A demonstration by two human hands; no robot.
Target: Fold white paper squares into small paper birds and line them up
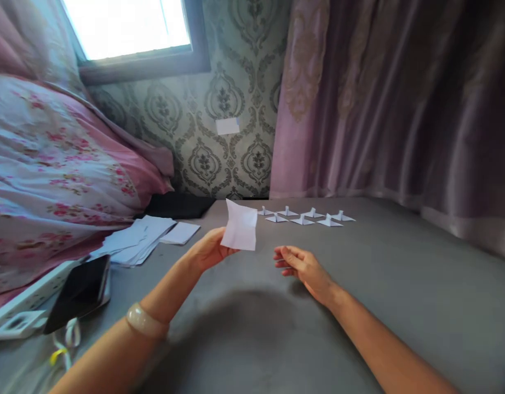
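A small sheet of white paper (241, 225), slightly creased, stands raised in my left hand (211, 249), which grips it by its lower left edge. Some of my left fingers are hidden behind the paper. To the right of it, apart from the sheet, my right hand (299, 265) hovers over the grey surface with its fingers loosely curved and apart, holding nothing. Beyond both hands stand several folded white paper shapes (302, 220) in two rows, each with a small upright part.
At left lie loose white sheets (133, 241) and a smaller paper stack (181, 233), near a flat black item (178, 206). Closer in are a phone (80, 293), a white power strip (34, 293) and a cable (72, 334). Curtains (351, 109) hang at right.
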